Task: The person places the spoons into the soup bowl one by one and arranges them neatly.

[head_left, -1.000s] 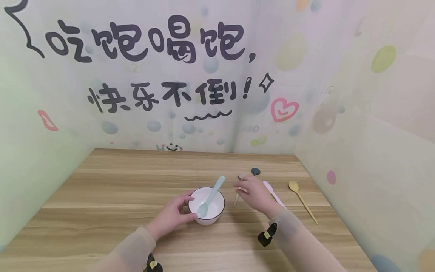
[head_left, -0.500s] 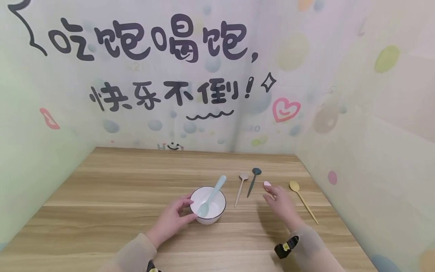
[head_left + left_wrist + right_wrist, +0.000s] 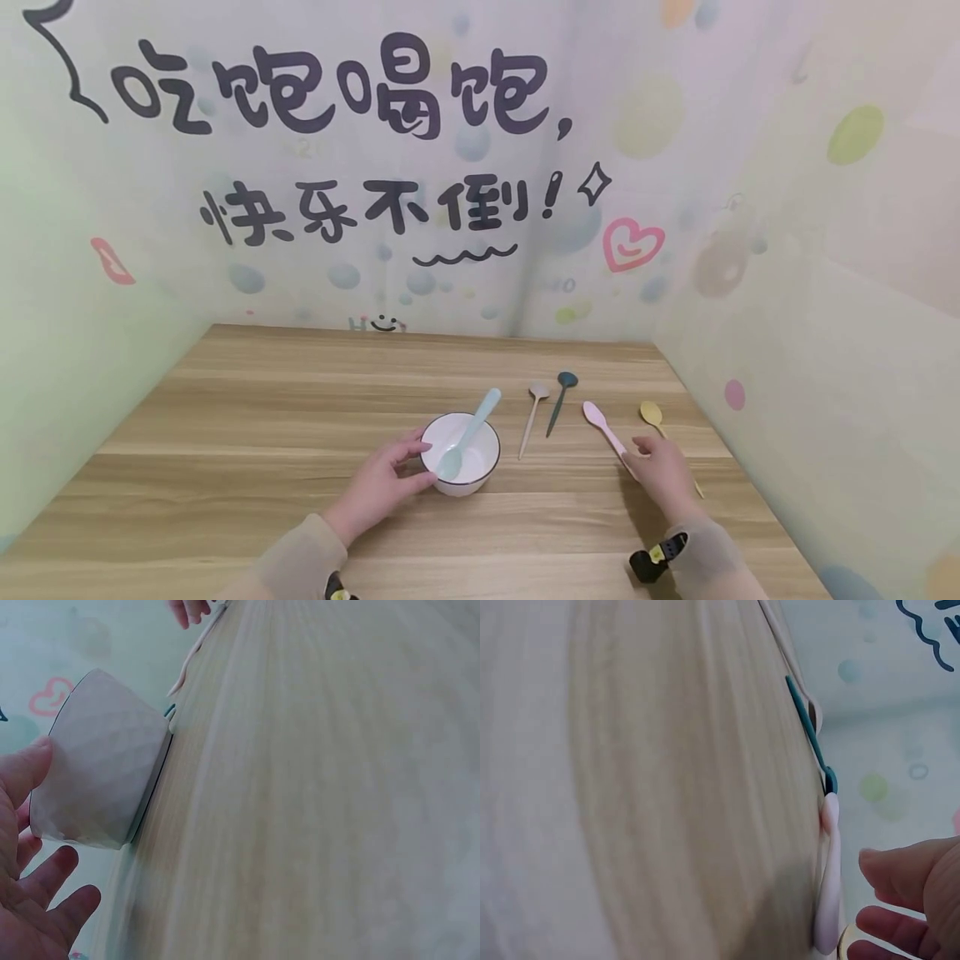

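Left sleeve [image 3: 300, 552]: pale greyish beige
Right sleeve [image 3: 707, 550]: matching pale beige
Left wrist device [image 3: 333, 585]: black, yellow mark
Right wrist device [image 3: 658, 558]: black, boxy, yellow mark

Wood-grain tabletop [image 3: 300, 400], pale dotted walls [image 3: 450, 283], black lettering [image 3: 396, 185] (pink heart [image 3: 633, 245] nearby)

A person's left hand [image 3: 381, 481] cupped, thumb opposite fingers, the right hand [image 3: 663, 473] well apart, fingers loosely bent

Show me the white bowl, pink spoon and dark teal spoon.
White bowl [image 3: 105, 761]: left wrist view, on its outer wall.
Pink spoon [image 3: 612, 437]: head view, on its handle.
Dark teal spoon [image 3: 808, 727]: right wrist view, on its handle.
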Available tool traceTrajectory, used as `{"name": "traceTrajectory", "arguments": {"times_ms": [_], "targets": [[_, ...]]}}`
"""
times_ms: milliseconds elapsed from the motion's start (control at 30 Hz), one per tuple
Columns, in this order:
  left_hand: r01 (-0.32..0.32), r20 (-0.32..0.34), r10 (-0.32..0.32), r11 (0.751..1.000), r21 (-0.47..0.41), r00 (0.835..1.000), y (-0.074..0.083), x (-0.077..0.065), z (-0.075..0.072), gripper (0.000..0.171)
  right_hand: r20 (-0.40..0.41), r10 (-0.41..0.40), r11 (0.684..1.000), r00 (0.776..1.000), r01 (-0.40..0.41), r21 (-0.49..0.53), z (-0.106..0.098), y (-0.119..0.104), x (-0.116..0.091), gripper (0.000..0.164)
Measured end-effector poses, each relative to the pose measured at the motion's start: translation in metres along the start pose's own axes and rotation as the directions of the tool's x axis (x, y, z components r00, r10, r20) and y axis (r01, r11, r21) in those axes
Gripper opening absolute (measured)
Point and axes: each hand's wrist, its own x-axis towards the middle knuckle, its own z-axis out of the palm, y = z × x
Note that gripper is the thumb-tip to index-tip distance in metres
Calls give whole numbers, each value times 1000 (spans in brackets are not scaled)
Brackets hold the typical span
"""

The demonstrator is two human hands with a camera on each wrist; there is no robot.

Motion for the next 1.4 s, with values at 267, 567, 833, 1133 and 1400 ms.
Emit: {"name": "traceTrajectory", "arguments": {"times_ms": [267,567,833,1133,1400], "targets": [[1,-3,-1,1000,4,1000,0,1,0,44,46,52,999,998,-51,-17,5,8,0,36],[14,1,-14,1000,1,1000,-1,0,0,44,59,101,995,993,-102,7,12,12,4,27],[12,-4,-12,1000,-4,1000,0,1,0,43,55,93,996,994,-92,-15,13,10,5,29],[18,3,-18,999,-28,1000,0,1,-1,43,52,97,995,994,-95,-29,14,8,7,27],[19,8,-19,999,-31,1000,-2,1,-1,43,44,98,995,994,-99,0,15,10,8,23]]}}
